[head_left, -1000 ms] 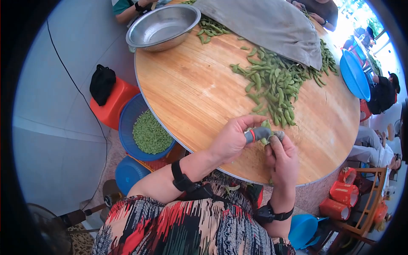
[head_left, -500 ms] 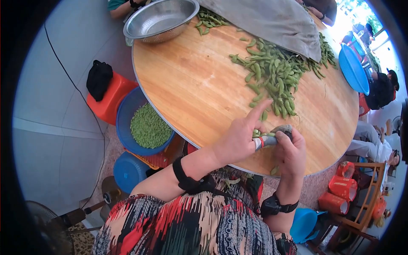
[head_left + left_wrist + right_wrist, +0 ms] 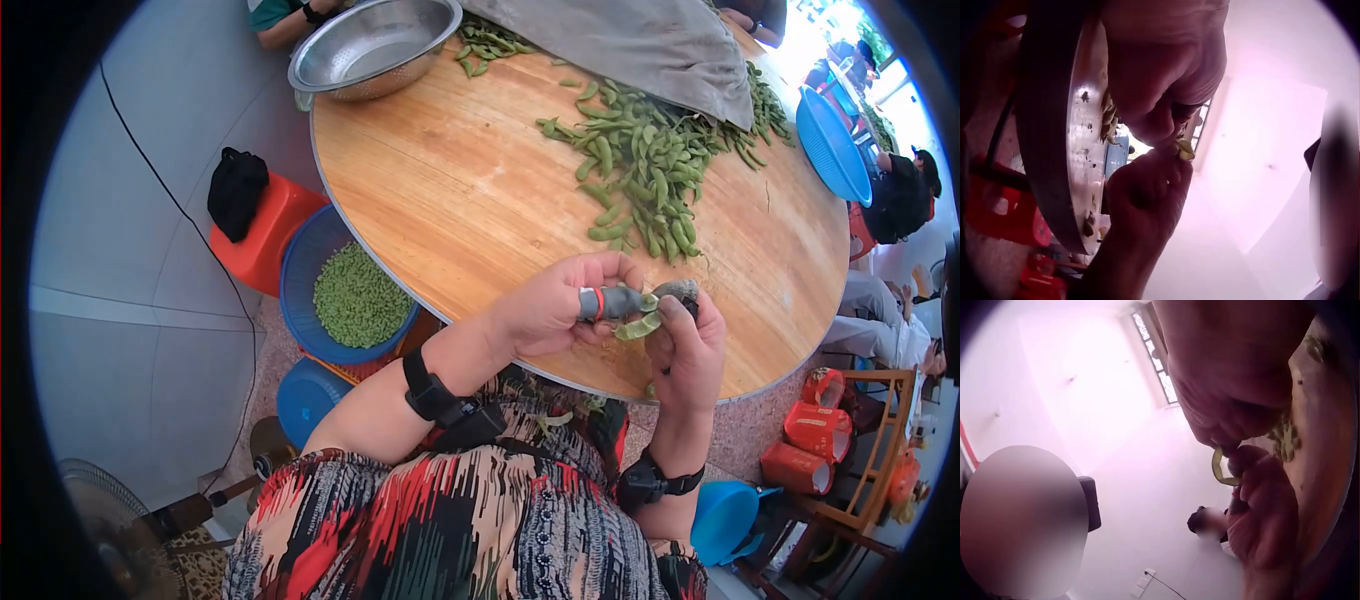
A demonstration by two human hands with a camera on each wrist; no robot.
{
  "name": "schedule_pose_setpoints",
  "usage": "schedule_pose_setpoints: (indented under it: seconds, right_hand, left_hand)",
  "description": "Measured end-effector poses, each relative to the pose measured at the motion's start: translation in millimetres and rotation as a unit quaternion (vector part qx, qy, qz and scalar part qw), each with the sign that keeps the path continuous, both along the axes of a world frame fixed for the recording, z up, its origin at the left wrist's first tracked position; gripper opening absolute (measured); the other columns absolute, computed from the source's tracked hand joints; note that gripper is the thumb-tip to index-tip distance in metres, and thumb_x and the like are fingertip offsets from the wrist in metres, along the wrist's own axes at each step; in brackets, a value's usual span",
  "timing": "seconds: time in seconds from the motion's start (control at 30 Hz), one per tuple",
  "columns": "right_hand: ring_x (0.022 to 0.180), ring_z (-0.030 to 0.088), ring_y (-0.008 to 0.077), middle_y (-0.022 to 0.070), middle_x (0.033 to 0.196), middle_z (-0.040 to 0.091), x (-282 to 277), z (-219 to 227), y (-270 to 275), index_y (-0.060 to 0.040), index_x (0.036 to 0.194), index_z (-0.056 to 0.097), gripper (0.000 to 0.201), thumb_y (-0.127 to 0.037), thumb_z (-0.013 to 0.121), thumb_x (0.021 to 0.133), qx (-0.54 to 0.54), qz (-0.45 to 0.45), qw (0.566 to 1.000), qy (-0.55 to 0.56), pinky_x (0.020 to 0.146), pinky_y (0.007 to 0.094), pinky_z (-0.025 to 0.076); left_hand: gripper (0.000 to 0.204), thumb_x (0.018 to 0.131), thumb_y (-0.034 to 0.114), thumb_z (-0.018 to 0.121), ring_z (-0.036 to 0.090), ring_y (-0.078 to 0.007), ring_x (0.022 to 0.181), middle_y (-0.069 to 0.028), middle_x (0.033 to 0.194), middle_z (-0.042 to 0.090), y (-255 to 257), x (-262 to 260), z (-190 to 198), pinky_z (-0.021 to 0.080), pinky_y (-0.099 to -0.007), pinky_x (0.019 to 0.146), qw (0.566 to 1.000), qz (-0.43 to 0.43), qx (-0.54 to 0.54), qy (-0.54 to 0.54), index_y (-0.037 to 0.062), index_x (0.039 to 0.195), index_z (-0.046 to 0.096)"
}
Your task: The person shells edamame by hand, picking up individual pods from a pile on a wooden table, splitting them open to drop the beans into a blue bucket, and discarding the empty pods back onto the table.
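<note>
Over the near edge of the round wooden table (image 3: 430,190), both hands meet at a split green soybean pod (image 3: 638,328). The left hand (image 3: 550,308) pinches it; a grey sleeve held by a red band covers the thumb. My right hand (image 3: 690,350) grips the pod's other side, a worn grey cover on one fingertip. In the right wrist view the pod (image 3: 1217,467) bends out between the fingertips; only a pale bit of pod (image 3: 1185,150) shows in the left wrist view. Farther across the table lies a pile of unshelled pods (image 3: 650,165).
A grey cloth (image 3: 640,60) covers part of the pile. A steel colander (image 3: 375,50) stands at the far left table edge. Below, left, a blue basket (image 3: 300,290) holds shelled beans (image 3: 360,295), near a red stool (image 3: 265,235). Other people sit around the far side.
A second ago the hands held a pod together; half a second ago the left index finger pointed outward. Now that finger is curled back and an opened pod shows between the hands.
</note>
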State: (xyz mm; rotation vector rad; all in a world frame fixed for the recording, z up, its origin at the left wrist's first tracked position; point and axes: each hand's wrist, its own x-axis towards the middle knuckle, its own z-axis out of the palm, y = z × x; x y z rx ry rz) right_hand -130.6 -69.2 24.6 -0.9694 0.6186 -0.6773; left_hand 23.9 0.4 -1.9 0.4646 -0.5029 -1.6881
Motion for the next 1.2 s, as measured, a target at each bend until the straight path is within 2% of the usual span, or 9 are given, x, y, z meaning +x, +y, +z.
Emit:
schedule_pose_setpoints:
  seconds: [0.17, 0.27, 0.33, 0.43, 0.47, 0.53, 0.67, 0.73, 1.2]
  right_hand:
    - [0.043, 0.035, 0.0023, -0.0029, 0.061, 0.048, -16.2, 1.6, -11.2, 0.0006, 0.092, 0.057, 0.012, -0.009, 0.055, 0.085, -0.034, -0.011, 0.999, 0.024, 0.038, 0.0184, 0.025]
    - [0.049, 0.050, 0.0099, 0.0044, 0.068, 0.058, -35.0, 10.7, -45.5, -0.0003, 0.109, 0.057, 0.031, -0.012, 0.059, 0.080, -0.299, 0.387, 0.871, -0.041, 0.047, 0.0230, 0.039]
    - [0.051, 0.053, 0.0139, 0.0066, 0.066, 0.058, -10.9, 19.0, -38.1, -0.0041, 0.110, 0.057, 0.031, -0.012, 0.059, 0.080, -0.389, 0.286, 0.861, 0.161, 0.049, 0.0259, 0.041]
    - [0.060, 0.058, 0.0253, 0.0136, 0.063, 0.058, 18.8, 6.1, -40.9, -0.0123, 0.108, 0.058, 0.030, -0.015, 0.061, 0.079, -0.498, 0.125, 0.775, 0.369, 0.056, 0.0337, 0.046]
    - [0.061, 0.059, 0.0268, 0.0145, 0.065, 0.058, 23.4, -0.3, -44.2, -0.0109, 0.106, 0.058, 0.029, -0.016, 0.062, 0.078, -0.556, 0.118, 0.721, 0.396, 0.058, 0.0352, 0.046]
    - [0.061, 0.058, 0.0273, 0.0155, 0.066, 0.058, 25.7, -2.4, -42.1, -0.0056, 0.099, 0.058, 0.026, -0.017, 0.065, 0.077, -0.616, 0.101, 0.657, 0.422, 0.057, 0.0371, 0.045]
    - [0.055, 0.055, 0.0185, 0.0080, 0.062, 0.057, 18.5, -0.3, -31.5, -0.0025, 0.093, 0.057, 0.022, -0.020, 0.065, 0.080, -0.464, 0.054, 0.822, 0.325, 0.050, 0.0319, 0.042]
    - [0.053, 0.047, 0.0074, -0.0016, 0.061, 0.052, 16.0, 3.2, -23.7, -0.0021, 0.086, 0.057, 0.022, -0.023, 0.063, 0.084, -0.199, 0.085, 0.955, 0.202, 0.046, 0.0229, 0.035]
    - [0.048, 0.035, 0.0027, -0.0048, 0.057, 0.044, 3.1, 7.1, -3.7, -0.0064, 0.075, 0.051, 0.029, -0.026, 0.044, 0.095, 0.043, 0.143, 0.987, 0.055, 0.044, 0.0182, 0.027]
  left_hand:
    - [0.017, 0.086, 0.010, 0.057, 0.046, -0.0011, 0.059, 0.0005, 0.079, 0.057, 5.4, 4.7, -0.1, 0.031, -0.0136, 0.048, 1.000, -0.010, 0.026, -0.011, 0.0070, 0.100, 0.048]
    - [0.012, 0.086, 0.009, 0.055, 0.050, -0.0040, 0.063, -0.0016, 0.080, 0.059, 7.0, 11.7, 6.1, 0.036, -0.0175, 0.050, 0.945, 0.186, 0.078, -0.256, 0.0058, 0.097, 0.052]
    - [0.007, 0.085, 0.009, 0.054, 0.053, -0.0073, 0.066, -0.0023, 0.078, 0.060, 3.3, 21.1, 8.4, 0.041, -0.0228, 0.054, 0.731, 0.304, 0.030, -0.610, 0.0038, 0.090, 0.055]
    - [0.007, 0.084, 0.007, 0.055, 0.053, -0.0094, 0.067, -0.0019, 0.073, 0.058, -2.2, 17.1, 3.8, 0.043, -0.0262, 0.058, 0.661, 0.228, -0.019, -0.714, 0.0010, 0.086, 0.057]
    - [0.007, 0.084, 0.007, 0.055, 0.053, -0.0094, 0.067, -0.0019, 0.073, 0.058, -1.6, 17.4, 3.8, 0.043, -0.0262, 0.058, 0.659, 0.228, -0.020, -0.716, 0.0010, 0.086, 0.057]
    - [0.011, 0.084, 0.010, 0.058, 0.051, -0.0074, 0.066, -0.0001, 0.073, 0.057, 2.4, 15.1, 2.2, 0.042, -0.0237, 0.057, 0.840, 0.161, 0.065, -0.514, 0.0020, 0.093, 0.059]
    - [0.017, 0.083, 0.012, 0.062, 0.049, -0.0048, 0.066, 0.0018, 0.076, 0.057, 7.0, 8.7, 8.1, 0.040, -0.0191, 0.057, 0.913, 0.179, 0.132, -0.343, 0.0030, 0.098, 0.061]
    - [0.022, 0.081, 0.012, 0.065, 0.049, -0.0013, 0.066, 0.0030, 0.080, 0.059, 7.2, 2.2, 12.1, 0.037, -0.0151, 0.055, 0.943, 0.169, 0.115, -0.265, 0.0047, 0.102, 0.062]
    - [0.013, 0.081, 0.007, 0.065, 0.040, 0.0011, 0.054, 0.0040, 0.076, 0.058, 0.4, -5.8, 5.7, 0.027, -0.0146, 0.046, 0.963, 0.231, 0.084, -0.109, 0.0059, 0.092, 0.058]
